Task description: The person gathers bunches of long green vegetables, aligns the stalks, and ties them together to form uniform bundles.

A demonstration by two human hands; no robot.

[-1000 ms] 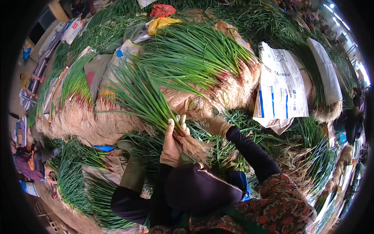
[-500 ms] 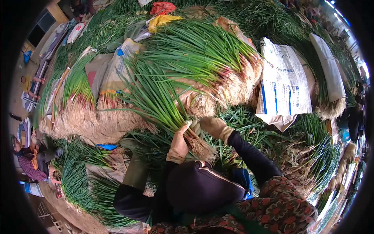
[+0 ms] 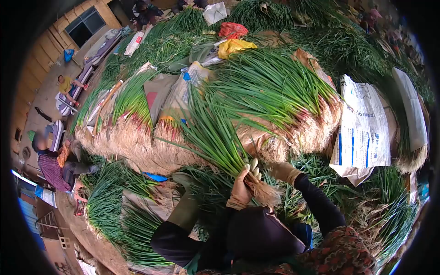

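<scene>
My left hand (image 3: 241, 190), in a pale glove with light fingertips, is wrapped around a bunch of green onions (image 3: 224, 149) just above the roots. The long green leaves fan out up and to the left, and the tangled pale roots (image 3: 266, 192) hang on the near side. To the right of the bunch is my right hand (image 3: 284, 173), also gloved, above loose green leaves. Its fingers are dark and blurred, so I cannot see whether they hold anything. Beyond my hands lies a large pile of green onions (image 3: 279, 87), with reddish stems and root ends facing me.
A printed white sack (image 3: 362, 126) drapes over the pile at right. Yellow (image 3: 236, 48) and red (image 3: 233, 30) bags lie at the back. More green onions (image 3: 105, 206) spread at lower left. A person in a checked top (image 3: 52, 167) sits at left; another in yellow (image 3: 66, 87) is farther back.
The view has shifted, so the scene sits farther right and lower. My right hand has moved from the bunch's stems a little to the right, while my left hand keeps its hold.
</scene>
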